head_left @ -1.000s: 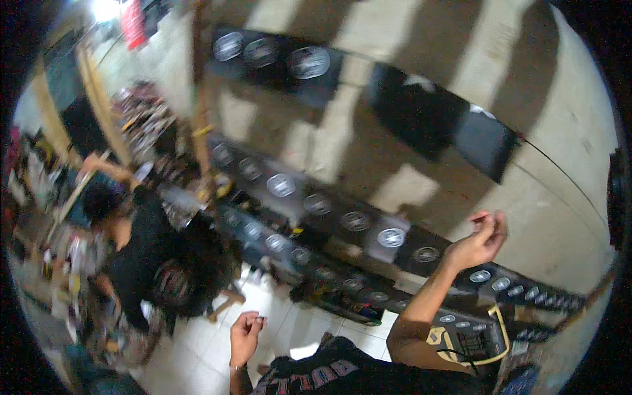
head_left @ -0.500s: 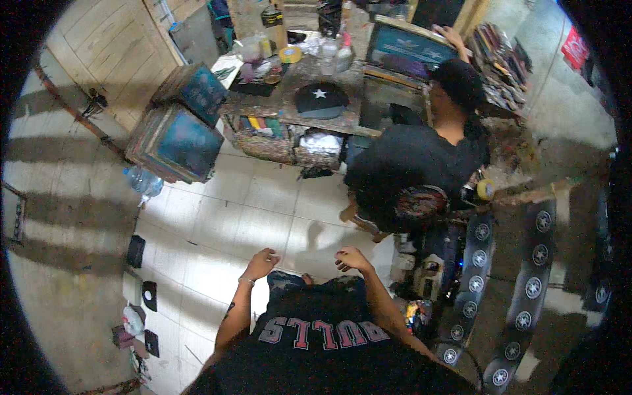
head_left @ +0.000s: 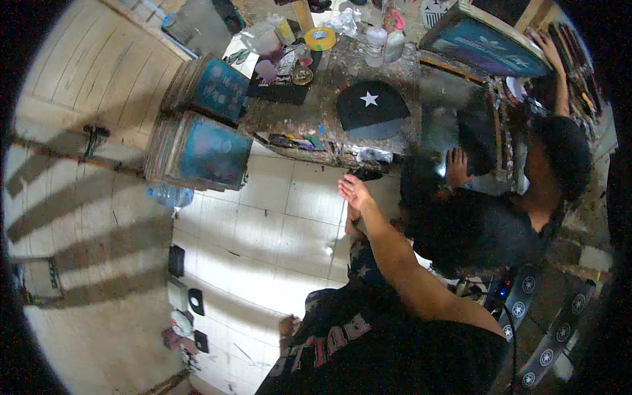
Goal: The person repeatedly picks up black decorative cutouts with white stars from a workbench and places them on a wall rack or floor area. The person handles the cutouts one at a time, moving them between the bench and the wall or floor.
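Note:
My right hand (head_left: pixel 352 192) reaches forward over the white tiled floor with its fingers apart and nothing in it, just short of the cluttered workbench (head_left: pixel 309 108). On that bench lies a black rounded piece with a white star and grey edge (head_left: pixel 368 115). My left hand (head_left: pixel 288 326) is low beside my body, partly hidden by my black shirt, so its grip is unclear. Stacks of blue-faced screen frames (head_left: pixel 214 148) stand left of the bench, close to a plastic water jug (head_left: pixel 170 195).
A co-worker in black (head_left: pixel 474 224) bends at the right, one hand on a raised blue screen (head_left: pixel 487 49), the other lower down. Yellow tape (head_left: pixel 320 38) and bottles (head_left: pixel 375 49) crowd the bench. Printed strips (head_left: pixel 561 332) hang lower right; small black pieces (head_left: pixel 195 301) lie along the left wall.
My view has swung from the hanging strips round to the bench. My right arm has stretched forward; my left hand has dropped to my side. The co-worker's lower hand has come into view.

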Available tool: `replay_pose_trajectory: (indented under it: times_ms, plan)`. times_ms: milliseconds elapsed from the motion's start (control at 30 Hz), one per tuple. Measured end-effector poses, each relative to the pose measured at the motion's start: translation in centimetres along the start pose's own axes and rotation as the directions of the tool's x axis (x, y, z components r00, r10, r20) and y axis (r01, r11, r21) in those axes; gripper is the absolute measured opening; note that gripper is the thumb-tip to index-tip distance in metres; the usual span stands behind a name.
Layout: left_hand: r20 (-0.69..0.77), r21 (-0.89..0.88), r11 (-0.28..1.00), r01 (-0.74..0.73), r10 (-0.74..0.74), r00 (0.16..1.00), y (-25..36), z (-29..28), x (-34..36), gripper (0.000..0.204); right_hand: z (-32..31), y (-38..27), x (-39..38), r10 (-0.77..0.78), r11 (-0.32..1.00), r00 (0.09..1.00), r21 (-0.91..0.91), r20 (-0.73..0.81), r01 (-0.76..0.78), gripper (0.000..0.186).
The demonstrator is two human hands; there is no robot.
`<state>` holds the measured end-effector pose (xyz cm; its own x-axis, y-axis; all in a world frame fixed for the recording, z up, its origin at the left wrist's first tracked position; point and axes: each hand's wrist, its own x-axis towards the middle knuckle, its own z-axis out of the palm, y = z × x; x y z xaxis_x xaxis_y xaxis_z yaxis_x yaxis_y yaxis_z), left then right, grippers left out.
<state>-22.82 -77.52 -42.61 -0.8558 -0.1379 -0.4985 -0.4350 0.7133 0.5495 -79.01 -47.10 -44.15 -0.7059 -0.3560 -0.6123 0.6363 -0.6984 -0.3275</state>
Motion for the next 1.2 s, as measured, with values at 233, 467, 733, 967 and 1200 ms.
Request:
replay_pose_trajectory:
  times_ms: [233, 467, 733, 967, 1200]
  plan:
    - [0.163, -0.344, 0.793, 0.502, -0.476, 0.864, 15.0, -9.5, 2.9, 0.030, 10.2, -7.7, 12.9, 0.074, 0.826, 0.920, 0.540, -0.385, 0.160, 0.040]
    - [0.195, -0.526, 0.670, 0.524, -0.504, 0.841, 23.1, -18.8, 13.9, 0.028, 10.3, -9.1, 17.4, 0.042, 0.554, 0.958, 0.804, -0.284, 0.215, 0.019]
    - [0.338, -0.829, 0.432, 0.354, -0.116, 0.934, 35.9, -26.4, 36.9, 0.044, 20.8, -13.2, 6.2, -0.185, 0.927, 0.974, -0.304, 0.134, 0.218, 0.020]
    - [0.289, -0.862, -0.219, 0.458, 0.530, 0.797, 42.9, -33.1, 50.6, 0.051, 25.8, -12.8, -4.3, 0.339, 0.702, 0.812, -0.702, 0.476, 0.118, 0.025]
    - [0.196, -0.971, -0.017, 0.237, 0.505, 0.840, 45.2, -41.1, 55.0, 0.052, 29.3, -11.0, -4.3, -0.093, 0.653, 0.886, -0.644, 0.455, 0.399, 0.025]
